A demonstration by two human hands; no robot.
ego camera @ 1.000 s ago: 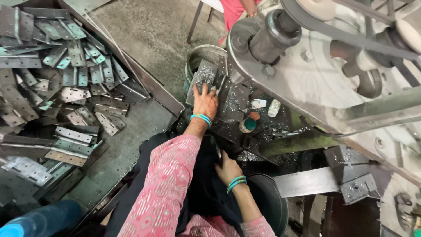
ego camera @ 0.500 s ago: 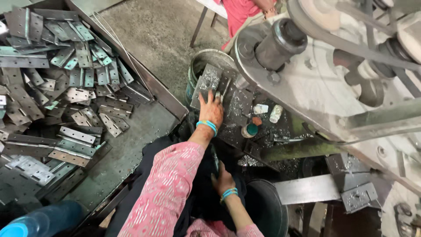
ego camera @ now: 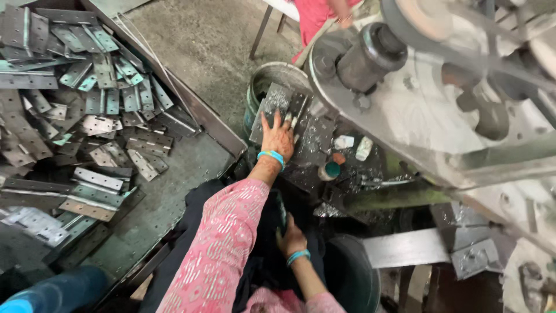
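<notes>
The left hand (ego camera: 278, 136) lies palm-down with fingers spread on a stack of flat grey metal plates (ego camera: 277, 101) that leans against the rim of a round metal bucket (ego camera: 272, 75); its grip is wide and flat, pressing on the top plate rather than closing around it. The plates sit at the near edge of the bucket, just beside a dark, greasy worktop (ego camera: 315, 139) strewn with metal shavings. The right hand (ego camera: 291, 239) is low in the lap, against dark cloth; its fingers are curled (whether they close on anything cannot be told from this angle). Both wrists carry turquoise bangles, and the left arm wears a pink patterned sleeve (ego camera: 220, 249). On the worktop near the left hand lie a small white piece (ego camera: 364, 148), an orange-brown piece (ego camera: 339, 157) and a little bottle with a teal cap (ego camera: 331, 170). A large sheet-metal tray (ego camera: 191, 156) on the left holds a heap of grey hinge plates (ego camera: 87, 110), many with punched holes, piled mostly toward its far side. A dark round bin (ego camera: 347, 278) stands just right of the lap; its contents are not visible. A big belt-driven machine (ego camera: 440, 98) fills the upper right. Another person in red clothing (ego camera: 315, 17) stands at the top edge.
</notes>
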